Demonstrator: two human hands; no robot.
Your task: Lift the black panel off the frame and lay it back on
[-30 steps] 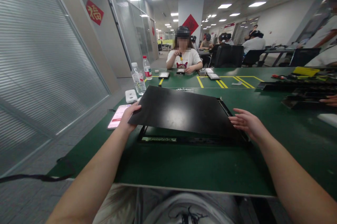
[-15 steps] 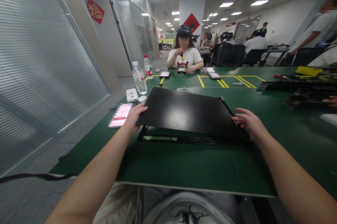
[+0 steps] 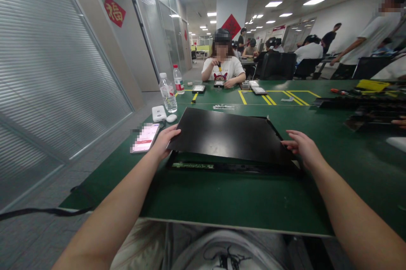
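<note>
Panel [image 3: 228, 137]: seen at 12 o'clock over the table [image 3: 222, 202], tilted, with its near-left corner raised off the frame [image 3: 222, 167].
Left hand [image 3: 165, 141]: closed on the panel's corner at 8 o'clock.
Right hand [image 3: 303, 149]: fingers spread against the edge at 3 o'clock, nothing clenched.
Handling: judged thin, light, stiff, glossy and slippery, likely fragile; best gripped by opposite edges.
Frame: shallow; a green strip is seen along its near side.
Bottles [image 3: 168, 92]: two at 11 o'clock, capped; fill cannot be told.
</note>
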